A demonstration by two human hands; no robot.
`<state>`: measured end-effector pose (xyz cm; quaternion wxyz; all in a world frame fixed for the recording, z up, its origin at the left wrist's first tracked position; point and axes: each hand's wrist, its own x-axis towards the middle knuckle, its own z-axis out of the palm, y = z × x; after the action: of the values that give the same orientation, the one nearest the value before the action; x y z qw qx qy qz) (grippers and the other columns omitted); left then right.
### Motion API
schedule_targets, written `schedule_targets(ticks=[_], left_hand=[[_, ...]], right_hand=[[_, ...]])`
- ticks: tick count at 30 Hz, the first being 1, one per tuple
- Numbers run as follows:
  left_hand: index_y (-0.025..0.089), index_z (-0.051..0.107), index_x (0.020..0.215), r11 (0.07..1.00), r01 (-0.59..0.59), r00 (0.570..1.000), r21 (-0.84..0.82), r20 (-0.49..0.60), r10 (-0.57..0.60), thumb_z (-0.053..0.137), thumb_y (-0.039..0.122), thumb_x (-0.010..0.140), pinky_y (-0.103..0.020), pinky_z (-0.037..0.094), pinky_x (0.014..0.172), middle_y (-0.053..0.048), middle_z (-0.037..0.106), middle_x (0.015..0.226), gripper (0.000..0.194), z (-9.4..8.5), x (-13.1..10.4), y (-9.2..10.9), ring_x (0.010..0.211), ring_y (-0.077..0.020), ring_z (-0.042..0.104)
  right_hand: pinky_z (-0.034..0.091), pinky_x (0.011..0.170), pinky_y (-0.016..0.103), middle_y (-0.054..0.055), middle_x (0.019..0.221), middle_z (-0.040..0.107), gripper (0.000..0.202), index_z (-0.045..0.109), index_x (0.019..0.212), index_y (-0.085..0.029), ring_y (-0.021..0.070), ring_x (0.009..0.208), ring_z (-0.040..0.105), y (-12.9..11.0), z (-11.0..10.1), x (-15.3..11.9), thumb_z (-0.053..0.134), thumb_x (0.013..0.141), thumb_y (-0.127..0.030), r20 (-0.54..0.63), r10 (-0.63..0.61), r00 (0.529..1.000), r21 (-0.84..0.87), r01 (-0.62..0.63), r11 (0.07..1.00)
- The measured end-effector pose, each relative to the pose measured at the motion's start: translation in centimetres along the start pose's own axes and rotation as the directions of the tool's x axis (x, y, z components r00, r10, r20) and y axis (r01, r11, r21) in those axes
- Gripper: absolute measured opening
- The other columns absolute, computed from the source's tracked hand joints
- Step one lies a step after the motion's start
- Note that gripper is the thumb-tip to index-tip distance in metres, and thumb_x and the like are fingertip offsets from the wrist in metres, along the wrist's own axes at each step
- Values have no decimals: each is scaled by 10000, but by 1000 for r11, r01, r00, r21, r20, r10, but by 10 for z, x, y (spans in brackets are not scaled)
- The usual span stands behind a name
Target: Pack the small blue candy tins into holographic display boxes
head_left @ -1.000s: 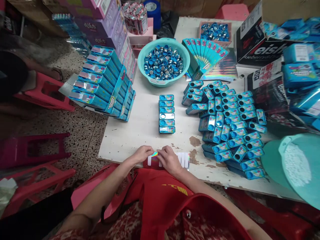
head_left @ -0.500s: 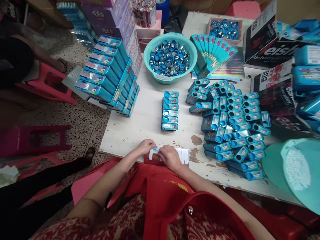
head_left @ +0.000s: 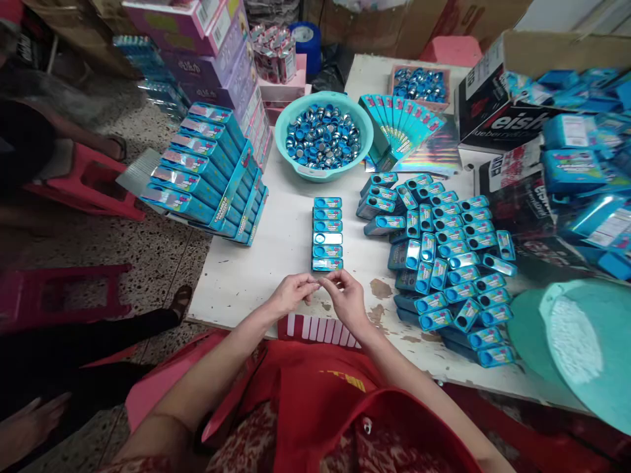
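My left hand (head_left: 292, 293) and my right hand (head_left: 348, 299) meet with fingertips pinched, just in front of a row of small blue candy tins (head_left: 327, 239). Whatever lies between the fingers is too thin and small to make out. The tins stand side by side, tops facing up, each with a round recess and printed lettering; the nearest one is right by my fingertips. Below my hands, at the table's front edge, lies a red sheet with pale strips (head_left: 321, 330), probably stickers, partly covered by my right wrist.
A teal basin of blue and silver caps (head_left: 367, 135) stands behind the row. Stacked blue display boxes (head_left: 217, 177) are at left. Many upright tins (head_left: 451, 249) crowd the right, beside a green tub (head_left: 539, 315) and black cartons (head_left: 493, 98). Someone's hand (head_left: 32, 424) shows lower left.
Both hands have left the strip sheet and moved forward to the near end of the tin row, fingertips now together. The view has shifted slightly.
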<state>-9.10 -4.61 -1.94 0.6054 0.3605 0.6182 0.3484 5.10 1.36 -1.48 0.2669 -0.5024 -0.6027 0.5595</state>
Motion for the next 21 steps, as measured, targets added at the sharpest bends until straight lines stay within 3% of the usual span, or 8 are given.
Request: schedule_targets(ticks=[4,7,11,15,18,21], left_hand=[[190,511,985,981,-63,995,182,-61,75,469,340,817,-208,392,496,75,463,538,229,-21,32,18,476,-94,465],[200,445,996,939,-82,988,335,-95,120,408,232,825,-213,373,521,75,475,559,178,-35,55,27,482,-96,454],[201,417,934,898,-143,977,417,-83,194,391,184,809,-224,366,569,69,468,576,128,-39,76,23,536,-109,459],[202,389,946,947,-135,978,291,-112,174,402,220,816,-222,378,554,69,459,588,132,-33,85,3,543,-114,462],[200,405,983,971,-27,967,238,-238,85,387,213,826,-242,417,581,48,502,627,159,-21,86,-14,574,-130,504],[186,471,1050,935,82,916,345,-395,65,374,181,824,-313,451,725,-28,610,792,246,-8,81,-23,738,-179,575]], right_hand=[[382,843,366,43,850,538,168,627,704,-192,209,901,492,7,14,28,639,730,-357,-288,-134,948,-226,69,972],[351,884,392,61,911,496,130,623,676,-189,231,950,459,13,22,47,649,719,-309,-388,-131,912,-305,7,952],[360,873,368,71,943,468,98,573,636,-179,230,947,462,18,26,63,633,698,-227,-402,-81,912,-281,-39,959],[363,875,362,71,951,464,80,539,672,-186,225,933,472,23,23,70,610,691,-219,-383,-55,922,-271,-56,961],[389,829,354,53,932,470,194,508,801,-190,209,867,479,25,20,73,626,647,-205,-393,13,919,-236,-115,965],[397,796,353,38,908,489,247,482,851,-199,201,817,477,25,16,77,622,647,-204,-339,10,941,-283,-112,952]])
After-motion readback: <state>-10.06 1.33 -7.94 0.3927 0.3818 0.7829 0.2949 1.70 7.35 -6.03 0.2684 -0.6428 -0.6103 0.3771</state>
